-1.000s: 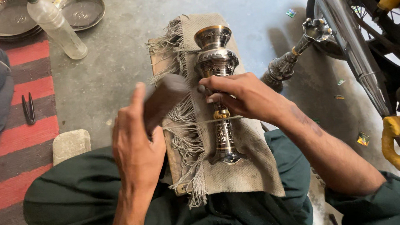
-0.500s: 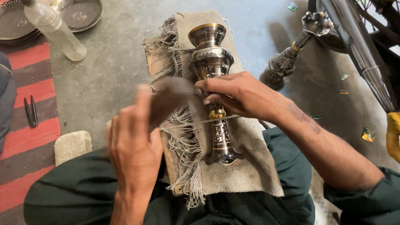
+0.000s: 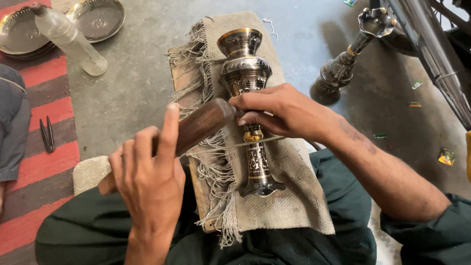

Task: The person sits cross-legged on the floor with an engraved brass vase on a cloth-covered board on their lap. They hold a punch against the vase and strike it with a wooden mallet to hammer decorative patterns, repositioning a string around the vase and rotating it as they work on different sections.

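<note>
The person sits low in the frame, dark green clothing filling the bottom edge, with a frayed burlap cloth [image 3: 283, 162] draped over a board across the lap in the middle of the picture. On that cloth lies an engraved metal vase [image 3: 247, 91], dark and silvery with brass bands, its mouth toward the top of the frame and its foot toward the bottom. The right hand [image 3: 279, 111] comes in from the lower right and rests over the vase's narrow neck at centre, fingers bunched together and pinching something small against the metal; what they pinch is too hidden to make out, and the neck itself is covered by the hand. The left hand [image 3: 148, 171], left of centre, is wrapped around the handle of a wooden mallet [image 3: 198, 127], thumb laid straight along it, and the mallet's head sits just beside the right fingertips, touching or nearly so. At the right edge a motorcycle [image 3: 425, 30] is cut off, only its chrome pipe and part of a wheel showing. A second engraved metal stem [image 3: 348, 60] lies on the concrete in the upper right. In the upper left, metal plates [image 3: 95, 17] sit behind a clear plastic bottle [image 3: 71, 39], and another person's leg in grey cloth is cropped at the left edge beside small black pliers [image 3: 47, 133] on a striped red rug [image 3: 45, 103].
</note>
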